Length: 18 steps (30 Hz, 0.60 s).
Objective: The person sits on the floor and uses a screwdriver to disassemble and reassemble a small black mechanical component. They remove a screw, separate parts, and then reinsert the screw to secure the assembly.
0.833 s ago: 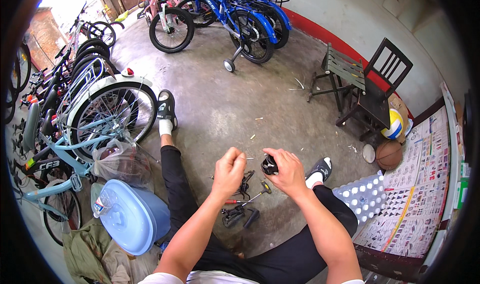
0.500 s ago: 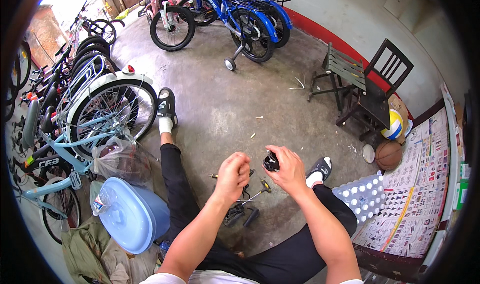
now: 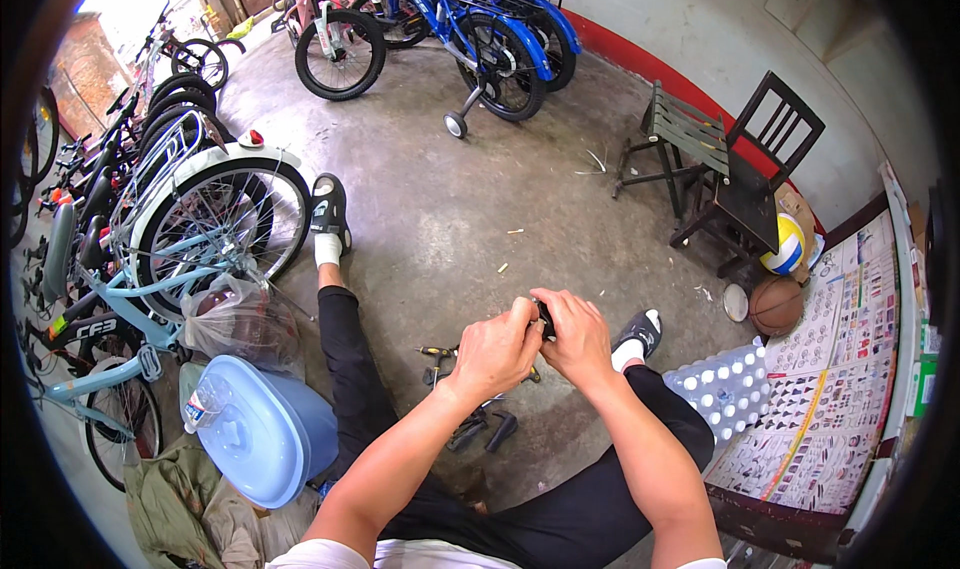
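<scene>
Above the floor between my legs, my two hands meet around a small black part (image 3: 545,321), whose exact kind I cannot tell. My right hand (image 3: 577,339) is closed around it, fingers curled over its far side. Against its left side press the bent fingers of my left hand (image 3: 497,349); whether they pinch something small is hidden. Below the hands, a yellow-and-black handled tool (image 3: 435,351) and several black parts (image 3: 501,432) lie on the concrete, partly covered by my left hand and forearm.
To my left stand a light blue lidded tub (image 3: 250,429), a clear plastic bag (image 3: 238,319) and a row of bicycles (image 3: 215,234). Blue bicycles (image 3: 500,59) are at the far side. On the right are a dark chair (image 3: 745,194), a basketball (image 3: 776,306) and wrapped bottles (image 3: 720,394).
My left hand has moved right and met the black part in my right hand. Before, the two hands were apart. My right hand has barely shifted.
</scene>
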Tool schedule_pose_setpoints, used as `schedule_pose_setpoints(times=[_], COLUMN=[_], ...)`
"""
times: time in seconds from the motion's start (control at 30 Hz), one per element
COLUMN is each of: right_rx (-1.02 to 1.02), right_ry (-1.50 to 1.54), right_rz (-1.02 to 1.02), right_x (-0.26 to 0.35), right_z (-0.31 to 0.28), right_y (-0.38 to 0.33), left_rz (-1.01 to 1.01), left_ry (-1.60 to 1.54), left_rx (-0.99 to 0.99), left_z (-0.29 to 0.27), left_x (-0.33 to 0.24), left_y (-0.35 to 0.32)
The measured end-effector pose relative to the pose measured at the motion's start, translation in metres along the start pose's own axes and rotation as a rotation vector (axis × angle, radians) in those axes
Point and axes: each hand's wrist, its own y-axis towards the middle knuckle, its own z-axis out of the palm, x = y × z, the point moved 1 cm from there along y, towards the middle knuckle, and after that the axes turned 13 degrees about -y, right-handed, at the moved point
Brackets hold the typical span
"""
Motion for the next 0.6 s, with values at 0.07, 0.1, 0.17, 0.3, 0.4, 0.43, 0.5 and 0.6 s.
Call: schedule_pose_setpoints(times=[0.07, 0.1, 0.17, 0.3, 0.4, 0.43, 0.5, 0.6], right_rx=[-0.006, -0.006, -0.004, -0.008, -0.013, -0.01, -0.001, -0.012], right_ry=[-0.018, -0.021, -0.031, -0.029, -0.027, -0.029, -0.043, -0.06], right_rz=[-0.009, -0.011, -0.008, 0.007, 0.0, -0.001, -0.007, -0.018], right_x=[0.001, 0.001, 0.001, 0.0, 0.002, 0.002, 0.003, -0.001], right_z=[-0.001, -0.001, -0.002, -0.005, -0.003, -0.004, -0.004, 0.0], right_y=[0.001, 0.002, 0.001, 0.002, 0.002, 0.003, 0.002, 0.001], left_rz=[-0.019, -0.029, -0.061, -0.133, -0.134, -0.126, -0.085, -0.1], left_ry=[0.047, 0.075, 0.114, 0.018, -0.038, -0.037, -0.024, 0.06], left_rx=[0.038, 0.052, 0.085, 0.042, 0.032, 0.044, 0.041, 0.081], left_z=[0.0, 0.0, 0.0, -0.004, -0.004, -0.003, 0.002, 0.003], left_x=[0.0, 0.002, 0.002, 0.001, 0.003, 0.004, 0.012, 0.012], left_y=[0.002, 0.002, 0.004, 0.005, 0.0, 0.0, -0.002, 0.002])
